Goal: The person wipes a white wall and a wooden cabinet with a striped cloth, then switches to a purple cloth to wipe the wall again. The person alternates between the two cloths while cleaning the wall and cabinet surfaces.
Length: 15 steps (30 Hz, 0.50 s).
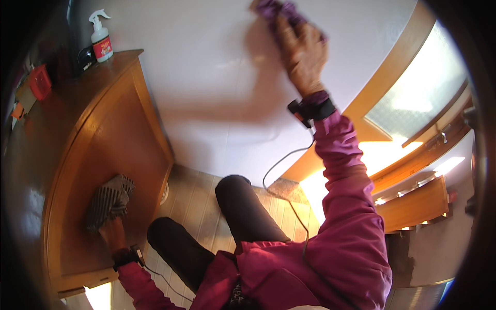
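- We locate the bunched purple cloth (pixel 284 13) at the top edge of the view, in front of the smooth white wall (pixel 206 77), in the right hand (pixel 306 57).
- The right hand's fingers curl over the cloth, gripping its gathered folds.
- We locate the dark grey-and-white striped cloth (pixel 110 202) against the brown wooden cabinet panel (pixel 116 139); the left hand (pixel 112 233) is at its lower end.
- We cannot tell whether the left fingers pinch or lie flat; fabric covers them.
- We judge both cloths light, soft, limp and not fragile; loose ends may slip or trail.
- Hold each by its thick gathered middle, tucking corners under the palm.
- The purple cloth is partly cut off above; we cannot confirm its contact with the wall.
- Dampness is not discernible on either cloth.
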{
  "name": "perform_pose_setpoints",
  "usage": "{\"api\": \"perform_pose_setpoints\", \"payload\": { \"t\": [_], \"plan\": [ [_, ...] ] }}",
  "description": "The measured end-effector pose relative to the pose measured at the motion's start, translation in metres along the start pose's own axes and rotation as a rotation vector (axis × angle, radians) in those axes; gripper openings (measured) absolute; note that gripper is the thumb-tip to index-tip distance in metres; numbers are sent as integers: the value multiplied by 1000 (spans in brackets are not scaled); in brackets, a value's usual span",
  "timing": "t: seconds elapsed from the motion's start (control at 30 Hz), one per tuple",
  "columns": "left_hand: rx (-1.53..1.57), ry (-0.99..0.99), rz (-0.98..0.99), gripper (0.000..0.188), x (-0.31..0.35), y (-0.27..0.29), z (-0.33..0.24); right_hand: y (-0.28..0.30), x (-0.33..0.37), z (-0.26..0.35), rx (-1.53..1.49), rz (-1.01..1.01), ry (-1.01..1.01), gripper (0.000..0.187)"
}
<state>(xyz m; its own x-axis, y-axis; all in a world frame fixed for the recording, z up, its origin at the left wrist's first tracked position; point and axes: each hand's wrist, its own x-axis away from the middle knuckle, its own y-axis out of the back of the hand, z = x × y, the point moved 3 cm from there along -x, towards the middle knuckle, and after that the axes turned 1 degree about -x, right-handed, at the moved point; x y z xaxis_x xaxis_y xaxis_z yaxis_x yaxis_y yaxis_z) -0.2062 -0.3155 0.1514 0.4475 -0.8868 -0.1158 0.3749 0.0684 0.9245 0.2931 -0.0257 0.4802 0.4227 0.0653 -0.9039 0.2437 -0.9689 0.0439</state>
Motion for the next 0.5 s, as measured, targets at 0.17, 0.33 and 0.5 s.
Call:
{"api": "perform_pose_setpoints", "payload": {
  "t": [0.17,0.33,0.5],
  "plan": [
    [192,-127,-554,30,21,74,-21,60,-18,-79,262,-22,-153,37],
    [1115,43,-565,38,50,127,-62,63,19,-77,329,-18,-84,41],
    [1725,191,-143,39,65,117,-99,35,98,-24,-24,70,-129,35]
  ]
}}
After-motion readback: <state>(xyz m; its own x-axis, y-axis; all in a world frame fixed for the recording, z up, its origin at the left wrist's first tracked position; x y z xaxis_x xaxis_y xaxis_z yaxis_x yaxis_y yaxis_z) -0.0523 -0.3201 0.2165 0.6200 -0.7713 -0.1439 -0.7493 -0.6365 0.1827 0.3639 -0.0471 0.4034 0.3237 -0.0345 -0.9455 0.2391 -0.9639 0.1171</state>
